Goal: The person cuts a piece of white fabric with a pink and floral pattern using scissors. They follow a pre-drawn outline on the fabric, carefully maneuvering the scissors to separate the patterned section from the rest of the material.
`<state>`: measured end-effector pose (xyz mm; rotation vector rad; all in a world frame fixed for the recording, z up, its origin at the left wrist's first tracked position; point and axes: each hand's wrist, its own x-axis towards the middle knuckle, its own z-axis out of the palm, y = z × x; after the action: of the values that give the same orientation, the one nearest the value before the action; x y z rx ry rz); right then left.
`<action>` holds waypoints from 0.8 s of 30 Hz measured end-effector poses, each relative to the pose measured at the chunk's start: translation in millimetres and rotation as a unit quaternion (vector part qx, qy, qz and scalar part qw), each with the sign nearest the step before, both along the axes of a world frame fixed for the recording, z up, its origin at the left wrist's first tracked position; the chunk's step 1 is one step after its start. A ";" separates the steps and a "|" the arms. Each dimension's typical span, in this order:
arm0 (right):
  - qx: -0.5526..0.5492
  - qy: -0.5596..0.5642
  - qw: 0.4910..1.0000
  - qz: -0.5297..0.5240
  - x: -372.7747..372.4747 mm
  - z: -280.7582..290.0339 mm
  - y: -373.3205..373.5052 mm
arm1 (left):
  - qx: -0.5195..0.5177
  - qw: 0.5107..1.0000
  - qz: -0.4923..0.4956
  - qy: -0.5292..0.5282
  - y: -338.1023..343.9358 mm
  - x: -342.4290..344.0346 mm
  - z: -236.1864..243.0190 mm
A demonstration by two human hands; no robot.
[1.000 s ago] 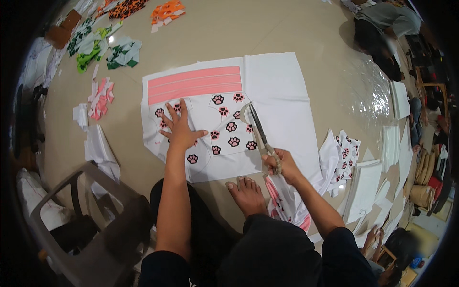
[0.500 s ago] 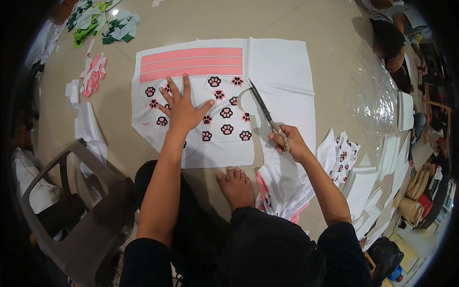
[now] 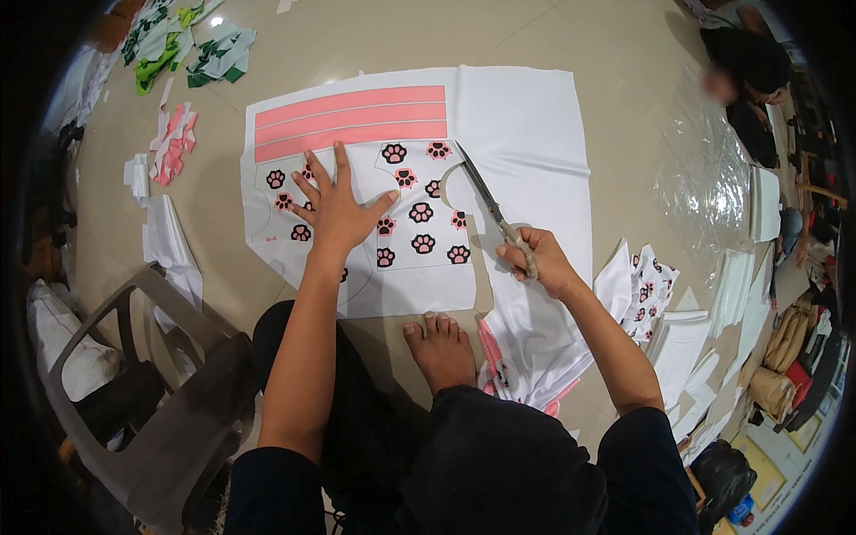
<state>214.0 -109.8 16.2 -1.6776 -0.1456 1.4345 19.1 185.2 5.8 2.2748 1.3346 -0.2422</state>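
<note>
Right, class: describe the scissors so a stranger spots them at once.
Find the big white cloth on the floor. Right of its paw prints, the right hand holds the scissors. Long, dark, straight blades set them apart from the rounded prints.

Fabric (image 3: 522,116) lies on the floor (image 3: 374,36), right of the chair (image 3: 183,419), under the left hand (image 3: 339,212).

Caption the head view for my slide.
Left hand spread on paw-print fabric; right hand holds scissors near its cut edge.
</note>
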 end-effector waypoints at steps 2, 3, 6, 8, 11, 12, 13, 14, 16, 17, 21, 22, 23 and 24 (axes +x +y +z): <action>-0.002 -0.005 1.000 0.000 -0.7 -0.2 1.1 | 0.000 1.000 0.000 -0.003 -0.6 0.0 -0.5; -0.003 -0.007 1.000 0.001 -1.2 -0.2 2.0 | 0.000 1.000 -0.001 -0.005 -0.7 -0.6 -0.3; 0.003 -0.011 1.000 0.003 -1.5 2.9 3.8 | -0.003 1.000 -0.002 -0.002 -1.8 0.5 -1.2; 0.001 -0.012 1.000 0.003 -1.5 1.1 2.9 | -0.003 1.000 -0.002 -0.001 -1.8 0.8 -1.3; 0.000 -0.015 1.000 0.008 -1.5 -1.3 3.1 | -0.002 1.000 -0.002 0.000 -1.9 1.1 -1.2; 0.000 -0.017 1.000 0.010 -1.5 -1.6 3.3 | -0.002 1.000 -0.001 0.002 -2.1 1.4 -1.2; -0.001 -0.017 1.000 0.009 -1.7 -1.7 3.5 | -0.002 1.000 -0.001 0.004 -2.2 1.6 -1.1; -0.002 -0.016 1.000 0.008 -1.9 -1.7 3.7 | -0.003 1.000 -0.001 0.004 -2.1 1.6 -0.9; -0.002 -0.017 1.000 0.008 -1.6 -2.4 3.2 | -0.005 1.000 -0.001 0.004 -2.1 1.8 -0.6; 0.000 -0.018 1.000 0.009 -0.9 -3.6 2.1 | -0.005 1.000 -0.001 0.004 -2.2 1.9 -0.5; 0.002 -0.013 1.000 0.009 0.3 -1.0 3.0 | -0.005 1.000 -0.001 0.006 -2.4 2.1 -0.5; 0.000 -0.012 1.000 0.009 0.6 -0.2 3.5 | -0.004 1.000 -0.002 0.007 -2.3 2.2 -0.9; -0.002 -0.010 1.000 0.009 0.7 0.5 3.9 | -0.003 1.000 -0.002 0.007 -2.3 2.2 -1.2; -0.005 -0.009 1.000 0.009 0.8 1.3 4.4 | -0.002 1.000 -0.002 0.007 -2.3 2.1 -1.5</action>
<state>214.8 -105.4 17.5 -1.7013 -0.1645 1.4354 21.3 182.9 4.2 2.2770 1.3347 -0.2613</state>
